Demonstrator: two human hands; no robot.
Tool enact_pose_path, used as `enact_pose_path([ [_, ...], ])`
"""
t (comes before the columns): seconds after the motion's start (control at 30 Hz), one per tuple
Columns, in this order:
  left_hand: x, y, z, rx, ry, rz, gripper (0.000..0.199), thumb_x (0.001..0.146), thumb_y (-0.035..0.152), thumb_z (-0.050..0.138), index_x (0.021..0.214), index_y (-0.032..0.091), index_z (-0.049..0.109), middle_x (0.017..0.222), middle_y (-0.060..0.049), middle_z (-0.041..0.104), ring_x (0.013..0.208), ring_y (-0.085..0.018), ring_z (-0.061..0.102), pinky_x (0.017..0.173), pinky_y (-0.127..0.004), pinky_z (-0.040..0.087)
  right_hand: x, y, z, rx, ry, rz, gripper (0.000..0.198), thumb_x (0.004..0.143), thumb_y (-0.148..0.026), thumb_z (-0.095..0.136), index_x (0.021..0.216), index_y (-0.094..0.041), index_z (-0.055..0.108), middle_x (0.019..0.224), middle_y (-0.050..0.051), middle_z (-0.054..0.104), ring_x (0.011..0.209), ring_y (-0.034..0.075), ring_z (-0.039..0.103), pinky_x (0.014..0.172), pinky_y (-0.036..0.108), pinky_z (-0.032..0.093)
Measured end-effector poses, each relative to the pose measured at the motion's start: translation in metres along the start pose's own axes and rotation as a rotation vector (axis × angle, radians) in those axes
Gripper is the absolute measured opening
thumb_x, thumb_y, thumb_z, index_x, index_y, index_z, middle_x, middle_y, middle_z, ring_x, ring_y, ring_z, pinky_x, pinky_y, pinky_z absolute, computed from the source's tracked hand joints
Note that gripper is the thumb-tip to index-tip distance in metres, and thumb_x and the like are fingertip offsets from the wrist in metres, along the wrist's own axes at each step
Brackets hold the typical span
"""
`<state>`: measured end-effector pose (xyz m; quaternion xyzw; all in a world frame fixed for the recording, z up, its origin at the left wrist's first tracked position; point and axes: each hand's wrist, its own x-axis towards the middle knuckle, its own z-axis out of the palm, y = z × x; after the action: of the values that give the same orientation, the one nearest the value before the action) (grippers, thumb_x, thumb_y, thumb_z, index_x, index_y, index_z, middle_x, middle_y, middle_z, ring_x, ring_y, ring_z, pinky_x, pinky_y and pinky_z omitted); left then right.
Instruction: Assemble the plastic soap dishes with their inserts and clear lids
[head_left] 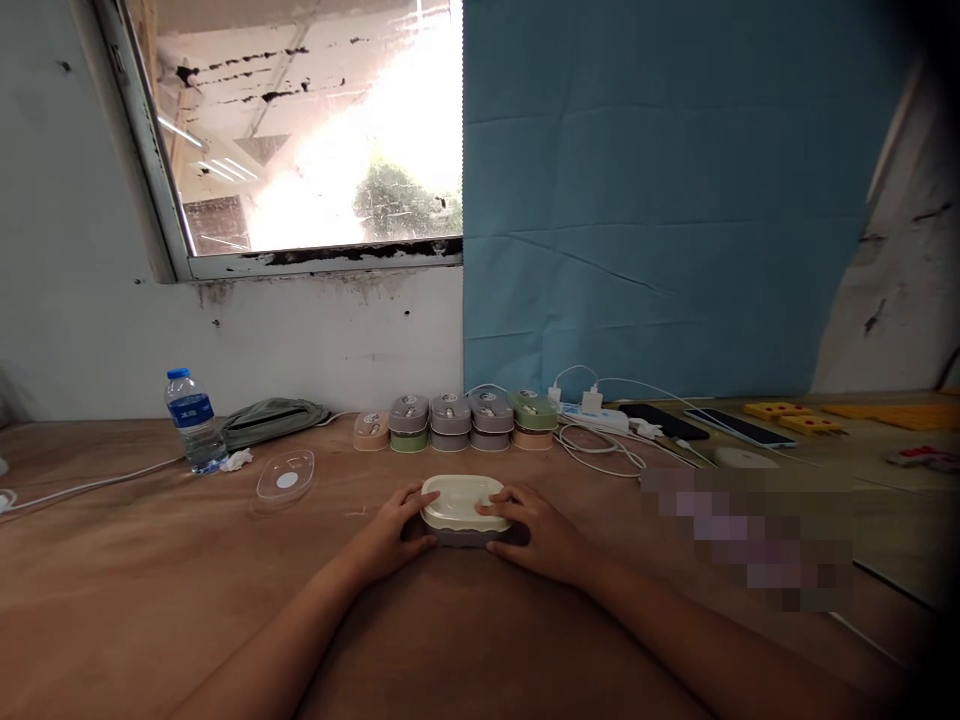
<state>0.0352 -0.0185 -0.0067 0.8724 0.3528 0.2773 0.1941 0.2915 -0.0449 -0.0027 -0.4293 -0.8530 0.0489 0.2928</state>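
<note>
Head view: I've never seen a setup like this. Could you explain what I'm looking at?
There is no machine here, only a person's bare left hand and right hand. The one picture comes from a camera worn on the head, looking forward and down. Both hands grip a cream-lidded box from its two sides, fingers on the lid.

Beyond it on the table stands a row of boxes, most stacked in twos. To the left: a clear lid, bottle and pouch. To the right: phones.

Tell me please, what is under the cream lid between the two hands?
A grey base shows beneath the cream lid; the base's inside is covered, so contents cannot be seen.
</note>
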Motion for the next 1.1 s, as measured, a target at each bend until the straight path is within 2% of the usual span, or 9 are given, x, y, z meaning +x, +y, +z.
enact_pose_path([
  [0.37, 0.0, 0.001, 0.001, -0.024, -0.007, -0.031, 0.054, 0.073, 0.03, 0.057, 0.125, 0.027, 0.04, 0.132, -0.008, 0.033, 0.121, -0.022, 0.033, 0.103, -0.036, 0.026, 0.0, -0.001, 0.001, 0.005, -0.011, 0.038, 0.04, 0.069, -0.035, 0.064, 0.108, -0.029, 0.059, 0.104, 0.006, 0.051, 0.102, 0.023, 0.046, 0.09, 0.036, 0.038],
  [0.5, -0.002, -0.001, -0.006, 0.021, -0.071, -0.014, 0.06, 0.077, 0.038, 0.051, 0.131, 0.029, 0.027, 0.137, -0.007, 0.027, 0.124, -0.022, 0.03, 0.102, -0.036, 0.027, -0.001, -0.002, 0.0, -0.021, -0.014, 0.018, 0.041, 0.07, -0.035, 0.063, 0.11, -0.029, 0.057, 0.106, 0.006, 0.051, 0.103, 0.023, 0.046, 0.09, 0.036, 0.038],
  [0.57, -0.002, -0.012, -0.016, 0.098, -0.021, -0.044, 0.061, 0.08, 0.04, 0.046, 0.133, 0.028, 0.02, 0.138, -0.007, 0.026, 0.125, -0.022, 0.027, 0.101, -0.037, 0.027, -0.001, -0.002, 0.0, -0.026, -0.016, 0.005, 0.043, 0.071, -0.034, 0.062, 0.112, -0.029, 0.055, 0.107, 0.006, 0.05, 0.102, 0.022, 0.047, 0.09, 0.035, 0.039],
  [0.67, -0.006, -0.041, -0.039, 0.359, 0.268, -0.223, 0.052, 0.081, 0.034, 0.042, 0.13, 0.02, 0.03, 0.133, -0.01, 0.033, 0.124, -0.024, 0.026, 0.102, -0.041, 0.023, -0.001, -0.002, 0.0, -0.036, -0.015, -0.013, 0.043, 0.072, -0.033, 0.061, 0.114, -0.029, 0.053, 0.109, 0.006, 0.05, 0.102, 0.022, 0.047, 0.089, 0.035, 0.039],
  [0.73, -0.015, -0.065, -0.055, 0.557, 0.435, -0.453, 0.047, 0.078, 0.028, 0.044, 0.122, 0.012, 0.041, 0.129, -0.014, 0.037, 0.121, -0.028, 0.028, 0.101, -0.042, 0.022, -0.001, -0.003, 0.0, -0.046, -0.009, -0.019, 0.042, 0.072, -0.033, 0.061, 0.113, -0.029, 0.054, 0.109, 0.006, 0.05, 0.102, 0.023, 0.047, 0.089, 0.035, 0.039],
  [0.8, -0.027, -0.085, -0.07, 0.681, 0.502, -0.695, 0.047, 0.071, 0.025, 0.05, 0.116, 0.011, 0.048, 0.127, -0.015, 0.038, 0.119, -0.032, 0.029, 0.1, -0.044, 0.022, -0.001, -0.003, 0.0, -0.05, -0.008, -0.017, 0.041, 0.072, -0.033, 0.06, 0.112, -0.029, 0.054, 0.11, 0.006, 0.05, 0.103, 0.023, 0.047, 0.09, 0.036, 0.039],
  [0.87, -0.039, -0.099, -0.082, 0.699, 0.492, -0.83, 0.042, 0.067, 0.025, 0.053, 0.107, 0.015, 0.055, 0.121, -0.013, 0.046, 0.115, -0.034, 0.034, 0.097, -0.045, 0.026, -0.002, -0.004, 0.0, -0.049, -0.01, -0.012, 0.041, 0.073, -0.033, 0.059, 0.113, -0.029, 0.053, 0.112, 0.006, 0.049, 0.104, 0.023, 0.046, 0.09, 0.035, 0.038],
  [1.0, -0.052, -0.107, -0.093, 0.641, 0.457, -0.847, 0.016, 0.065, 0.023, 0.052, 0.075, 0.019, 0.064, 0.091, -0.01, 0.061, 0.098, -0.032, 0.049, 0.087, -0.04, 0.036, -0.002, -0.007, -0.001, -0.066, -0.014, -0.011, 0.041, 0.073, -0.033, 0.059, 0.113, -0.029, 0.053, 0.112, 0.006, 0.048, 0.105, 0.024, 0.045, 0.092, 0.037, 0.037],
  [1.1, -0.051, -0.105, -0.095, 0.613, 0.505, -0.81, 0.008, 0.065, 0.021, 0.052, 0.067, 0.019, 0.06, 0.086, -0.011, 0.062, 0.097, -0.03, 0.05, 0.088, -0.038, 0.036, -0.001, -0.009, -0.001, -0.079, -0.015, -0.024, 0.041, 0.074, -0.032, 0.058, 0.114, -0.03, 0.051, 0.111, 0.006, 0.049, 0.105, 0.024, 0.045, 0.092, 0.039, 0.036],
])
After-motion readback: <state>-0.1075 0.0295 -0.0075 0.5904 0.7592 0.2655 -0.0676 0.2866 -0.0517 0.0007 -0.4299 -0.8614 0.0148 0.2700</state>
